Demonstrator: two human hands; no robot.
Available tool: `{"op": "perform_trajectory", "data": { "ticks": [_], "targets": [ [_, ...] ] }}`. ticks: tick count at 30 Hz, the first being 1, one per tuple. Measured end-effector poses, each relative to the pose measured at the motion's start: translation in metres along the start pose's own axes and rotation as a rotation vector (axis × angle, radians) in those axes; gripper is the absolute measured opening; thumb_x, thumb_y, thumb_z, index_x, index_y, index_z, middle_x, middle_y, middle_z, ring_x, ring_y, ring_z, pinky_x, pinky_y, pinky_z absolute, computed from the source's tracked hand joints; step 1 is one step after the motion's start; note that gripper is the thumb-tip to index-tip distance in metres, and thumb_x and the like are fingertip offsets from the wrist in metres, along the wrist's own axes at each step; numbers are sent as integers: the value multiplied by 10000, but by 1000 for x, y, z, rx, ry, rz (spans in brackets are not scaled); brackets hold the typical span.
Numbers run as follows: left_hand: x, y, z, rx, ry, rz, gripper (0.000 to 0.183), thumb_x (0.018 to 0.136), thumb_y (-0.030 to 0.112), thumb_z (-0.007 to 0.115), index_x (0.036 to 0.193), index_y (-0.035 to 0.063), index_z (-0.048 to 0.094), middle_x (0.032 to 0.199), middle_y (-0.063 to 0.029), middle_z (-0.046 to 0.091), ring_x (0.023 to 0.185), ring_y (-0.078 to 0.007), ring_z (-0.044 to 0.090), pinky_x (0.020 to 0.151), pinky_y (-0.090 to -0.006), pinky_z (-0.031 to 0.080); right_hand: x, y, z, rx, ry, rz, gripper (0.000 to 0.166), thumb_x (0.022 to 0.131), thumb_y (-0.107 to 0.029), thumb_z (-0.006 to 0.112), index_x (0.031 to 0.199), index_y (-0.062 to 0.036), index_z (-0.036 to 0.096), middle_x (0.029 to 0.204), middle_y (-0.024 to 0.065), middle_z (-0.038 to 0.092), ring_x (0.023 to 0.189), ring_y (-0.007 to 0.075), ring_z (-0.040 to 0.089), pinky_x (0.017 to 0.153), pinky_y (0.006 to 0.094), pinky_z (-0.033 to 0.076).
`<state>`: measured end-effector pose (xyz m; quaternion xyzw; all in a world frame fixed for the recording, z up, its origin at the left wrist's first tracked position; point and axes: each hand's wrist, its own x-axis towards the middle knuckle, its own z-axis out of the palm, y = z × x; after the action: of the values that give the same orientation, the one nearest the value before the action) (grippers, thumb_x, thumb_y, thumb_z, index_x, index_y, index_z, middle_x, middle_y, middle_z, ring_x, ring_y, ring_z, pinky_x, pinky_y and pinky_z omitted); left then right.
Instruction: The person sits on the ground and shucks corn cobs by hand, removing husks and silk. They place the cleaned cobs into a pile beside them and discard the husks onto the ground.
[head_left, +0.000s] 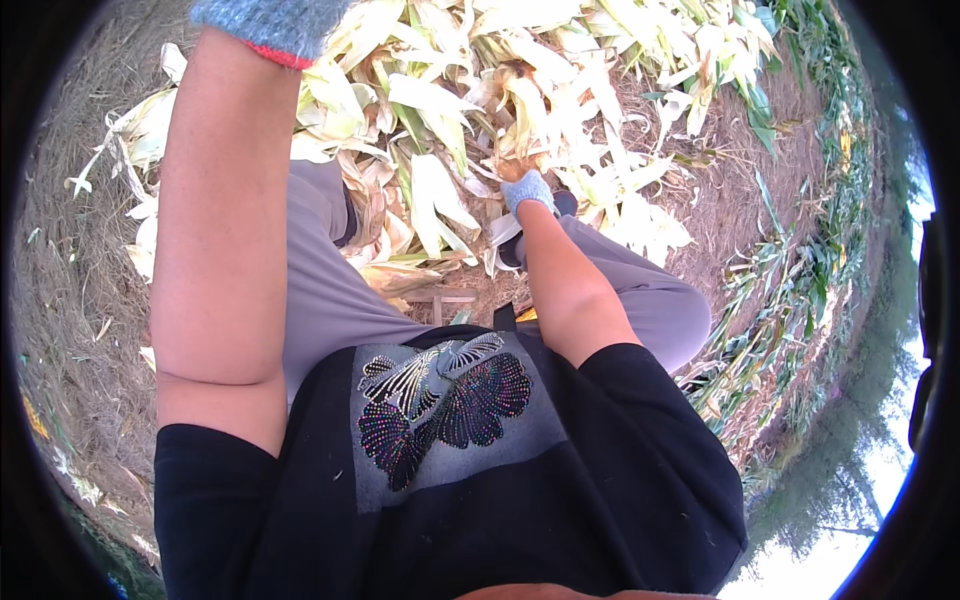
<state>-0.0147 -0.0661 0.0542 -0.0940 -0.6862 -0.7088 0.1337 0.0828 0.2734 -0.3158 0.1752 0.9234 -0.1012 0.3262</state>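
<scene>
My left hand (271, 28) wears a grey-blue knitted glove with a red cuff edge. The top of the picture cuts it off, so its fingers and anything in them are out of view. Lower down, my right hand (528, 189), in a similar grey-blue glove, reaches down between my knees beside my dark shoe (566, 202). Its fingertips meet a brownish patch of dry corn husks (525, 127), and whether they grip anything is unclear. Pale, peeled corn husks (431, 191) lie heaped around both my feet.
Dry straw covers the ground (90, 247). Green corn stalks and leaves (795, 285) lie in a row on the right. A small wooden piece (442, 296) shows between my thighs. Yellow corn (34, 418) lies at the left rim.
</scene>
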Motion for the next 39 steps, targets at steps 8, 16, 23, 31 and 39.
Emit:
{"op": "perform_trajectory", "data": {
  "ticks": [8,16,23,31,39],
  "targets": [
    [-4,12,10,178,101,-44,166,934,196,649,929,40,704,750,6,643,715,-81,578,659,-237,457,-44,-44,-9,19,-71,-332,361,847,-384,642,1020,-78,723,1002,224,704,983,377,675,895,459,513],
    [-2,15,14,208,119,-86,202,928,214,658,952,18,702,768,-12,655,732,-99,594,680,-258,474,-76,-149,-84,-10,-211,-975,330,868,-367,645,1009,-79,725,1038,207,697,987,372,661,905,456,505],
    [-8,18,4,141,200,-61,226,916,215,669,989,5,705,830,-35,675,788,-114,621,716,-261,495,-13,-152,-86,-369,-335,-819,353,860,-329,658,1085,-60,700,1146,207,685,1075,362,656,972,439,499],
    [-6,15,5,184,238,-100,259,889,229,695,1012,2,710,894,-65,687,853,-144,647,764,-275,521,35,-170,-68,-130,10,-575,384,883,-288,633,1173,-37,649,1196,215,665,1127,373,630,989,455,490],
    [-3,13,-3,213,118,-88,241,882,225,707,993,10,720,861,-57,671,822,-139,637,722,-270,518,41,-187,-21,-179,-30,-451,351,886,-265,606,1171,-65,652,1183,209,673,1127,369,640,960,480,511]
  ]
}}
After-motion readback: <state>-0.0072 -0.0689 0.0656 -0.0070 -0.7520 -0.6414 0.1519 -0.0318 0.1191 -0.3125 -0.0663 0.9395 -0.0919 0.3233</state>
